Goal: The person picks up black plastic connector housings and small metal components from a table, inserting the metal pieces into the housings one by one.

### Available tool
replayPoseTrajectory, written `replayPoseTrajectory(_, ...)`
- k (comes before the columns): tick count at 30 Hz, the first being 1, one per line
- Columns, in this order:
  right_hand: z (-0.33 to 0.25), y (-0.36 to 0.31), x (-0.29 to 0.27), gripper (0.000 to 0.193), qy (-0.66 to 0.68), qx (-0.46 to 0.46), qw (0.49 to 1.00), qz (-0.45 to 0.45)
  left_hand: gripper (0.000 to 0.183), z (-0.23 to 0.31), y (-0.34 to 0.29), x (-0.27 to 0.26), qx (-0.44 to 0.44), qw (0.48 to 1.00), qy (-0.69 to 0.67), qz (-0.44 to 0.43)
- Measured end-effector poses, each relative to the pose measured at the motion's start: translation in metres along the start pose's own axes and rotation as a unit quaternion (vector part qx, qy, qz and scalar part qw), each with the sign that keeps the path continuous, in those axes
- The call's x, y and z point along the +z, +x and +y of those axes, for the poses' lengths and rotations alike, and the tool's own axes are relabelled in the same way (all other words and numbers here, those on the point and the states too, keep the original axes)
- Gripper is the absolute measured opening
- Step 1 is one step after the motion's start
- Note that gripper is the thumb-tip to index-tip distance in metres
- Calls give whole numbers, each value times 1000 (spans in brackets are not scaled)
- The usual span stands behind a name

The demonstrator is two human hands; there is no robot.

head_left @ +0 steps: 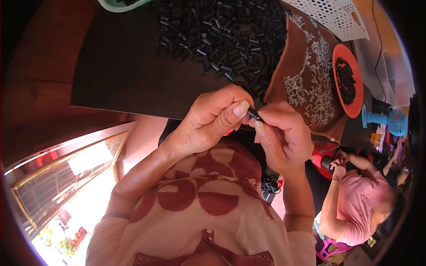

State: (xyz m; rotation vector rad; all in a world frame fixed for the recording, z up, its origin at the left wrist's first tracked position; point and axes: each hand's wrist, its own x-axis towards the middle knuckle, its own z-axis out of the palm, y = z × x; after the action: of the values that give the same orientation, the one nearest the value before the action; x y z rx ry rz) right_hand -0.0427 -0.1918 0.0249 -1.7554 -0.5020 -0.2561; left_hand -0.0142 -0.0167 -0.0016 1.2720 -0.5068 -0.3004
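Note:
Pinched between both hands in front of my chest is a small black cylindrical plastic part (254, 114). My left hand (215, 117) grips its upper left end with thumb and forefinger. At the lower right end, the fingertips of my right hand (286, 135) close on it. Fingers cover much of the part, so I cannot tell whether it is one piece or two joined. Just beyond my hands lies a big heap of similar black cylinders (226, 35) on the dark table (128, 66). Small silvery springs (313, 84) are spread over a brown cloth (277, 82) to the right.
An orange-red bowl (358, 95) at the right holds small black parts. Behind it stand a white perforated basket (337, 20) and a blue fan (395, 122). A green container (106, 5) sits far left. Another person in pink (355, 199) works at the lower right.

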Motion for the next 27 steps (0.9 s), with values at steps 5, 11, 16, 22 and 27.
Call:
replayPoseTrajectory(5,8,5,5,23,-96,-93,991,22,27,0,4,-3,-52,996,-74,25)
replayPoseTrajectory(11,14,12,6,24,-74,-115,990,-24,29,-2,8,-10,-81,976,-197,33)
replayPoseTrajectory(16,17,8,12,23,-55,-109,991,47,27,-2,8,-6,-80,979,-188,24)
replayPoseTrajectory(22,13,10,11,23,-38,-89,995,36,24,0,8,-9,-83,977,-196,16)
replayPoseTrajectory(27,15,14,10,29,-18,-96,994,39,34,-1,8,-14,-98,970,-220,8)
